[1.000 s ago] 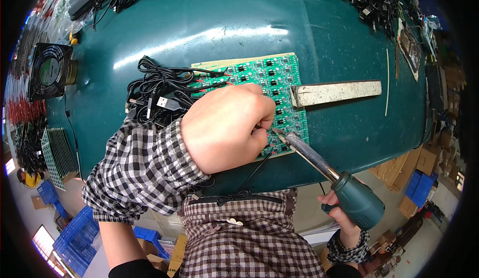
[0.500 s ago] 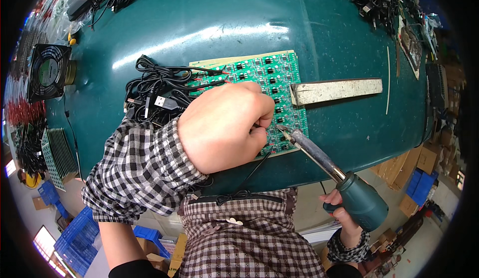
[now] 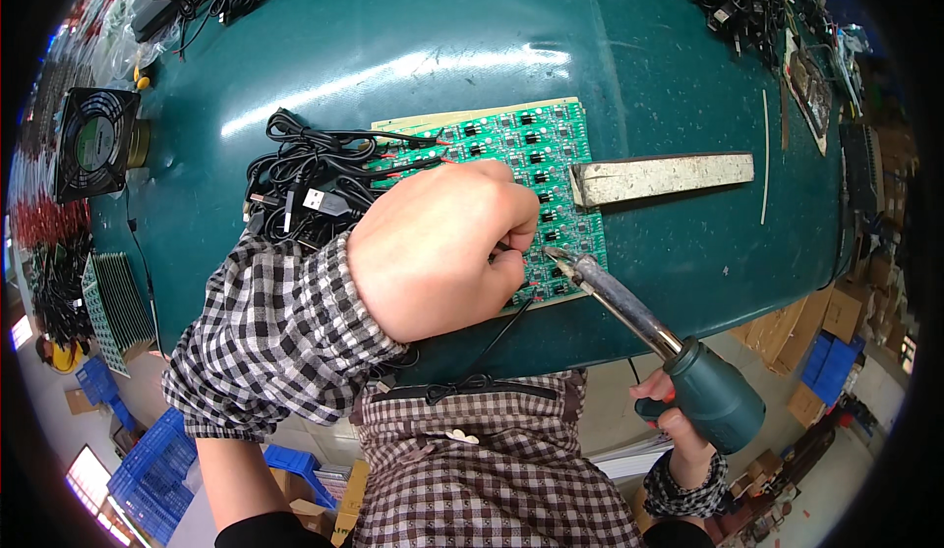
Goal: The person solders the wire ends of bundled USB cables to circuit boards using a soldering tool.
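Near the table's [image 3: 678, 283] front edge, our left hand [image 3: 438, 243] is closed in a pinch over the green circuit panel [image 3: 566, 135], its fingertips around a dark piece [image 3: 504, 247] too hidden to identify. The panel lies just inside the middle of that edge; we judge it light, thin and stiff, its small parts easily damaged, so we would take it by its side margins. The left wrist comes in from the table's left, back of the hand up, fingers bent rightward. Out past the front edge, our right hand [image 3: 685, 440] grips the green handle of the soldering iron [image 3: 718, 401], which slants up and left to just beside the left fingertips; whether its tip touches the panel we cannot tell. The iron looks rigid and is probably hot along its barrel, so the handle suits our hold. A pale bar [image 3: 674, 181] overlaps the panel's right edge; bendable black cables [image 3: 313, 155] lie at its left.
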Tool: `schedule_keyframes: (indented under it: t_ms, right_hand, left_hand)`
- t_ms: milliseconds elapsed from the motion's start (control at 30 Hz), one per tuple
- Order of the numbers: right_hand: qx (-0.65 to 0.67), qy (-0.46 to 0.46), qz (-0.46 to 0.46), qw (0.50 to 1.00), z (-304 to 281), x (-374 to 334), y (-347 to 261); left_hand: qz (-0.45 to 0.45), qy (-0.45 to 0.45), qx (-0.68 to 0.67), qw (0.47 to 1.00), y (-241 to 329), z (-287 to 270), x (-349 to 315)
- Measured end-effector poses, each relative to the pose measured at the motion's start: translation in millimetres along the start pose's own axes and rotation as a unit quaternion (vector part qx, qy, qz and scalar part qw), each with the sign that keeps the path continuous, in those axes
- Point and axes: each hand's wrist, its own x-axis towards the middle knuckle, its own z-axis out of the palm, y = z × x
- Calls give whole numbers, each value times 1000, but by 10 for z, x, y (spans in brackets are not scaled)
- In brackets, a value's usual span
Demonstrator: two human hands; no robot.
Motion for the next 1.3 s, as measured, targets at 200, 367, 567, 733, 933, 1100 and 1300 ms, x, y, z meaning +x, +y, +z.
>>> schedule_keyframes:
  t_ms: [200,367,567,733,933,1100,1300]
  right_hand:
    - [128,28,18,991,49,-25,-1]
    - [157,32,8,987,48,-17,25]
    - [130,25,8,991,24,-43,62]
    - [60,16,0,998,-42,-101,122]
    - [75,27,-11,997,30,-80,90]
    - [69,30,-13,997,13,-100,150]
    - [111,34,13,993,35,-115,142]
  left_hand:
    - [-5,32,-4,999,45,29,-64]
    - [-39,95,-23,994,146,164,-189]
    - [-18,171,72,983,169,329,-247]
    - [-24,169,70,983,164,326,-235]
    - [-18,150,36,988,139,300,-221]
    - [-24,140,39,989,152,274,-198]
    - [-36,126,14,991,150,249,-182]
